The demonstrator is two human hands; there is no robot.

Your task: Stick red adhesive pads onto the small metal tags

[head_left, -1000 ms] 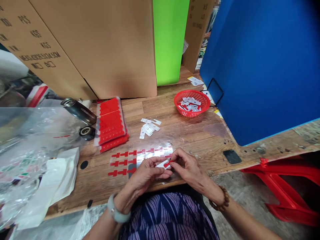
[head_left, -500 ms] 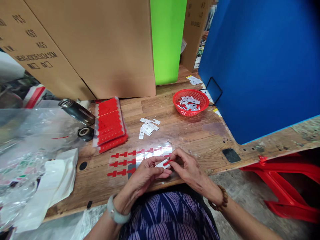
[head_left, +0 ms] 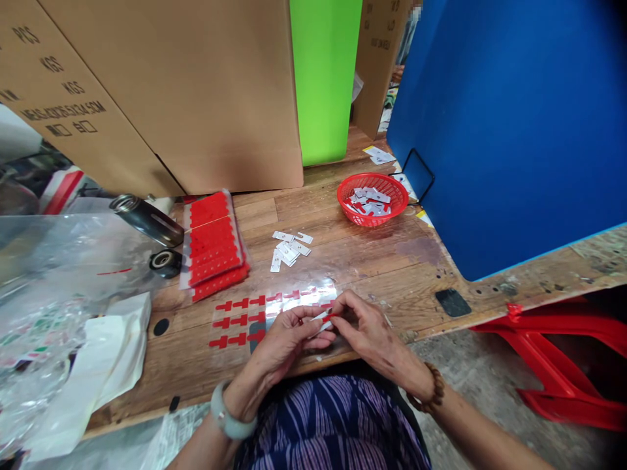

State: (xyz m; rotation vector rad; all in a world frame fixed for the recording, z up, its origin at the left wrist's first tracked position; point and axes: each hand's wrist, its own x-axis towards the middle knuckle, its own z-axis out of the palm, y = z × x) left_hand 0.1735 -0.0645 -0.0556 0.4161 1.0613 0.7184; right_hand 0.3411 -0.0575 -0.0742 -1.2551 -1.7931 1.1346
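My left hand (head_left: 288, 339) is closed around a small white card (head_left: 322, 322) just above the front edge of the table. At the card's right end, the thumb and fingers of my right hand (head_left: 369, 331) pinch a small red sticker (head_left: 328, 318), mostly hidden by the fingertips. Beneath and beside my left hand lies a clear sheet (head_left: 230, 356) bearing rows of red T-shaped stickers (head_left: 238, 320). Beyond it is a loose pile of white cards (head_left: 289, 250) with small hooked cutouts or marks. A red plastic basket (head_left: 372, 220) farther back holds white cards, some with red pieces.
Stacked red sticker sheets (head_left: 213, 228) lie left of the pile, beside a dark flask (head_left: 149, 222) and its cap (head_left: 165, 262). Plastic bags (head_left: 39, 365) and white paper (head_left: 110, 352) cover the left. Cardboard (head_left: 220, 98), a green panel (head_left: 323, 85) and a blue panel (head_left: 504, 130) stand behind.
The white card has tilted between my hands and shows less of its face. My right fingertips have closed further over the red sticker. The whole view has shifted slightly.
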